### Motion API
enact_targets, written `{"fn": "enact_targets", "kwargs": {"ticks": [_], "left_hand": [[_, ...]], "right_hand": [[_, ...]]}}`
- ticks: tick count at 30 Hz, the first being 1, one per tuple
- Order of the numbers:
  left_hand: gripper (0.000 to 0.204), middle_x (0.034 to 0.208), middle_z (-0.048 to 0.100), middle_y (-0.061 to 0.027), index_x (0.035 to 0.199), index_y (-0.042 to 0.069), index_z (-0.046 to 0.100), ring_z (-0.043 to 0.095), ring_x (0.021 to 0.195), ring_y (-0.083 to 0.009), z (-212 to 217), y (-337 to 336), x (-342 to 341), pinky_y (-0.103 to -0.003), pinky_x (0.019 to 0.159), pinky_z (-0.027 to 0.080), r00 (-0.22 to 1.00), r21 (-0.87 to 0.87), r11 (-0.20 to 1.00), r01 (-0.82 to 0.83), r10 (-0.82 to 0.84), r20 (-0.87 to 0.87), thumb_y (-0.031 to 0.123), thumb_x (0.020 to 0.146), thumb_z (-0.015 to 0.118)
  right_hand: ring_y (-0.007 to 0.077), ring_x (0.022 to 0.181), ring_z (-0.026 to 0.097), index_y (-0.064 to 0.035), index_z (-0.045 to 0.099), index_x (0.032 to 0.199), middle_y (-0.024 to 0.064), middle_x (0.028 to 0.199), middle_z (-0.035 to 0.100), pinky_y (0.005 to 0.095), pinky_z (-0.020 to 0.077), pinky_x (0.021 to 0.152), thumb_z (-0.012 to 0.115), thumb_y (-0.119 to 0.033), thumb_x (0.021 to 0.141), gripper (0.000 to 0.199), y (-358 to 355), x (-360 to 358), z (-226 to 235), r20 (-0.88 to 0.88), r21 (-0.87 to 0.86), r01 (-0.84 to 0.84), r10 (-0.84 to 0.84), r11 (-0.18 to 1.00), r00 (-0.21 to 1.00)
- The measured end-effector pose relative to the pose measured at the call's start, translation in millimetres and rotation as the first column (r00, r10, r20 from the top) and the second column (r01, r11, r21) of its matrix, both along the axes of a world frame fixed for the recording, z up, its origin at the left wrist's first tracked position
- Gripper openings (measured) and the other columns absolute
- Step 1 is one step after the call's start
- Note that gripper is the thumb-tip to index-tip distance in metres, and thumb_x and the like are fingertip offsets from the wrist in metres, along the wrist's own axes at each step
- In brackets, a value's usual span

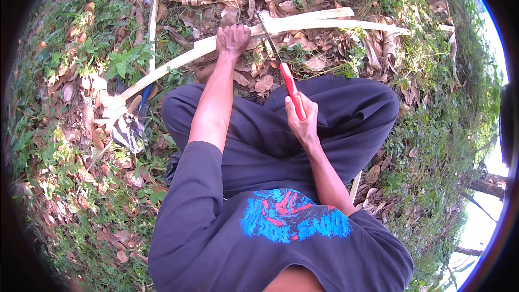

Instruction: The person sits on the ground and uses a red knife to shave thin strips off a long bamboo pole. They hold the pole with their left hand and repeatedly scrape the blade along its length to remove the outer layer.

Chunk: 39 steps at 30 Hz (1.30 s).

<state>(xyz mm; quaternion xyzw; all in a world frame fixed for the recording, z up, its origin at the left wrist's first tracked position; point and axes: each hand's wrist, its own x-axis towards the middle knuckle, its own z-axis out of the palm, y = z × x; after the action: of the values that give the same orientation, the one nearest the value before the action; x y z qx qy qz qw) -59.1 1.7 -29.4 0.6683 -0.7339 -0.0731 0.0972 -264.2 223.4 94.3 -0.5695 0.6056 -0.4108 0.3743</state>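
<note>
The left arm (213,108) stretches forward, left hand (233,40) clenched over pale wooden strips (297,23); the right hand (303,118), elbow bent, grips a red-handled saw (288,78), blade (270,42) across them just right of the left hand.

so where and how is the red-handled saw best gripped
Likely the lower end of the long red handle, from the lower right, as the right hand holds it: that end faces the lap, while the thin dark blade points away across pale wooden strips.
</note>
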Motion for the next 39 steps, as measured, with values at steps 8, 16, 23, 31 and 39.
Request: {"fn": "enact_targets", "kwargs": {"ticks": [8,16,23,31,39], "left_hand": [[0.042,0.093,0.071,-0.0159,0.086,0.008,0.071,0.067,0.087,-0.0313,-2,0,-5,-0.048,0.089,0.041,1.000,-0.058,0.998,0.017,-0.018,-0.012,0.033,0.096,0.039],[0.045,0.095,0.072,-0.0176,0.086,0.008,0.072,0.068,0.087,-0.0315,4,3,-6,-0.047,0.089,0.041,0.999,-0.056,0.998,0.035,-0.035,0.005,0.032,0.097,0.036],[0.041,0.090,0.072,-0.0164,0.083,0.008,0.071,0.067,0.085,-0.0309,1,3,-1,-0.046,0.086,0.041,1.000,-0.029,0.999,0.019,-0.018,0.013,0.032,0.096,0.040],[0.041,0.089,0.071,-0.0177,0.085,0.007,0.071,0.065,0.084,-0.0300,7,2,-9,-0.045,0.085,0.042,0.998,-0.023,0.999,0.042,-0.041,0.047,0.031,0.095,0.039],[0.041,0.091,0.070,-0.0172,0.088,0.007,0.070,0.065,0.086,-0.0307,-7,5,-3,-0.046,0.086,0.041,0.998,-0.118,0.993,0.029,-0.022,0.057,0.032,0.095,0.038]], "right_hand": [[0.0068,0.052,0.041,0.0021,0.057,0.080,0.0039,0.055,0.044,0.0296,0.0347,0.047,0.064,-0.012,0.093,0.020,-25,12,-8,-0.010,-0.013,0.025,-0.025,1.000,1.000],[0.0180,0.048,0.048,0.0027,0.057,0.081,0.0117,0.056,0.049,0.0336,0.0389,0.048,0.065,-0.010,0.091,0.018,-52,18,-8,0.010,-0.073,0.023,-0.022,0.997,1.000],[0.0150,0.047,0.055,0.0022,0.059,0.082,0.0122,0.055,0.054,0.0325,0.0432,0.048,0.064,-0.009,0.091,0.015,8,3,9,0.042,0.082,0.007,-0.010,0.997,0.999],[0.0091,0.055,0.039,0.0016,0.056,0.079,0.0051,0.058,0.045,0.0307,0.0363,0.051,0.064,-0.011,0.094,0.021,-59,24,10,0.034,-0.049,-0.012,0.014,0.999,0.999],[0.0179,0.047,0.057,0.0017,0.058,0.079,0.0126,0.055,0.053,0.0338,0.0443,0.050,0.062,-0.009,0.092,0.017,4,7,30,-0.004,0.096,-0.003,0.003,0.995,1.000]]}}
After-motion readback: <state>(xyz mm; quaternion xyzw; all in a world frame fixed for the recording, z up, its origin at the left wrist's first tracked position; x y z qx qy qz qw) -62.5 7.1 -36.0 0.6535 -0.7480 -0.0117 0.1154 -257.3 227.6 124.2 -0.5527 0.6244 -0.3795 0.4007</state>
